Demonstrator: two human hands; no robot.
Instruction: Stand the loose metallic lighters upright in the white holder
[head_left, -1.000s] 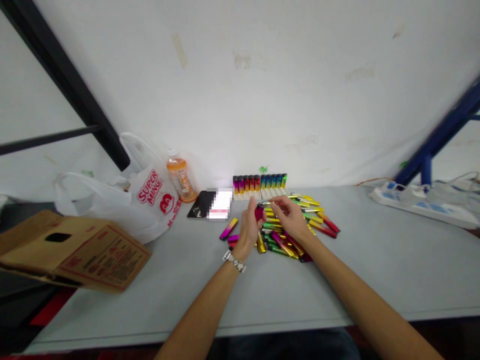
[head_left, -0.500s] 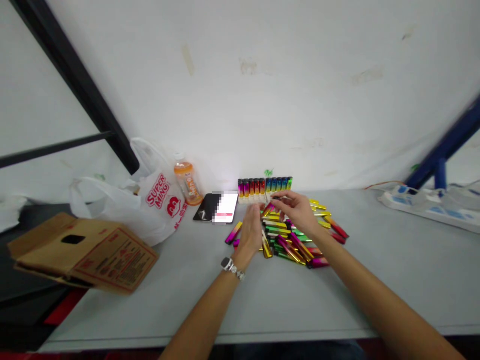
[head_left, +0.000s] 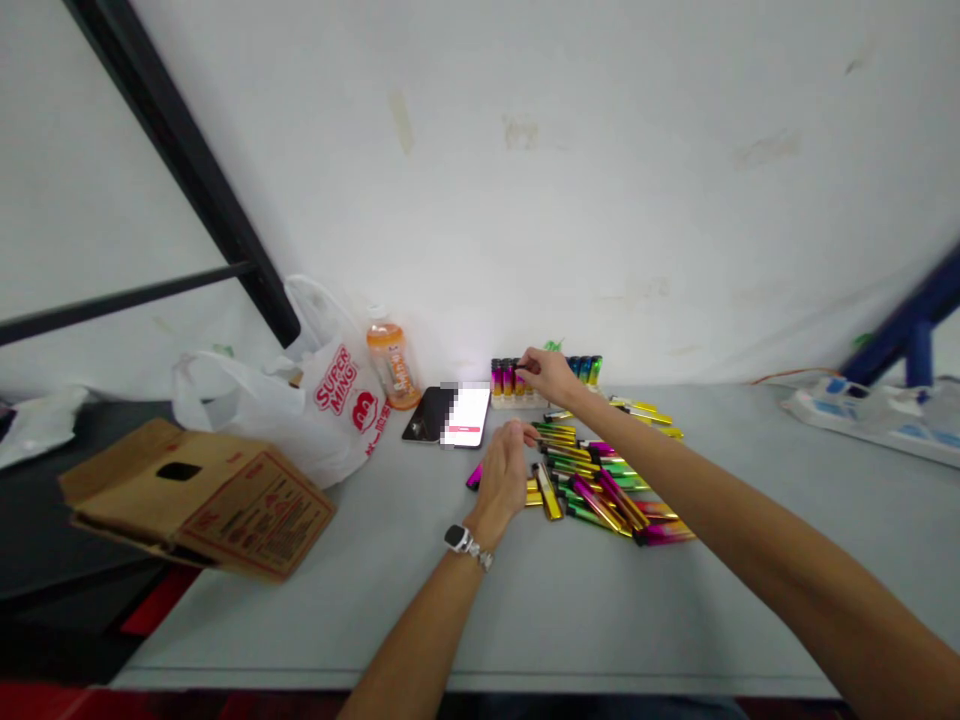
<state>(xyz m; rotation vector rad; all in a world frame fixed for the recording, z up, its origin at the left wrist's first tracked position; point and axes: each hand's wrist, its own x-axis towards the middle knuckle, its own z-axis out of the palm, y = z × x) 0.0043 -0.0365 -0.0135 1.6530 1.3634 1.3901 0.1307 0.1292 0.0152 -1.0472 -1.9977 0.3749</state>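
Observation:
Shiny, colour-graded lighters (head_left: 598, 505) lie in a loose pile on the grey table. Behind them, a row of upright lighters (head_left: 507, 378) stands in a white holder (head_left: 517, 401) against the wall. My right hand (head_left: 553, 375) reaches over the pile to this row, with thumb and fingers pinched on a lighter's dark top end; the hand hides the row's middle. At the pile's left edge rests my left hand (head_left: 505, 470), fingers curled together. Whatever lies within its fingers is hidden. A yellow lighter (head_left: 550, 493) is just right of it.
Left of the holder lies a tablet-like device (head_left: 427, 414) with a lit screen part. An orange drink bottle (head_left: 392, 362), a white plastic bag (head_left: 330, 430) and an open cardboard box (head_left: 255, 510) stand further left. A white power strip (head_left: 862, 420) is at far right.
My right hand has moved from above the pile up and left to the upright row. My left hand's fingers have curled in. The whole view has shifted slightly.

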